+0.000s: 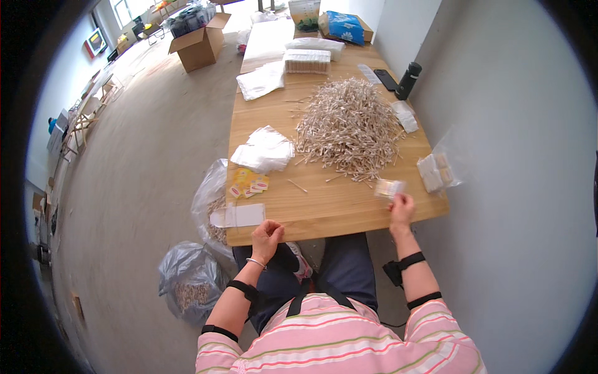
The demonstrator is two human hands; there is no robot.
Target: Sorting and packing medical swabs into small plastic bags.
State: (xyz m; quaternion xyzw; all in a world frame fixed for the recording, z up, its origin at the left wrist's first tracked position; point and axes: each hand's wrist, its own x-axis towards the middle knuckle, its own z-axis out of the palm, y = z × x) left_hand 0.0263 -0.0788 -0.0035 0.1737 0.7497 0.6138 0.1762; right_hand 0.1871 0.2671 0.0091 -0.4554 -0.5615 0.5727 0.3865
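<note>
A small clear packet of cotton swabs (389,187) is pinched by its near edge in my right hand (402,210), over the right front part of the table. My left hand (266,239) rests at the front table edge with its fingers curled together; what they hold, if anything, is hidden. Just beyond it lies a flat white card strip with a clear sleeve (249,215). A large heap of loose cotton swabs (352,124) covers the middle of the table. To the right of my right hand, a clear bag (450,168) contains several filled packets.
Yellow cards (249,182) and clear sleeves (265,149) lie along the left of the wooden table (336,215). A dark bottle (408,81) and a phone (385,79) stand near the wall. Bags of swabs (190,280) sit on the floor at left.
</note>
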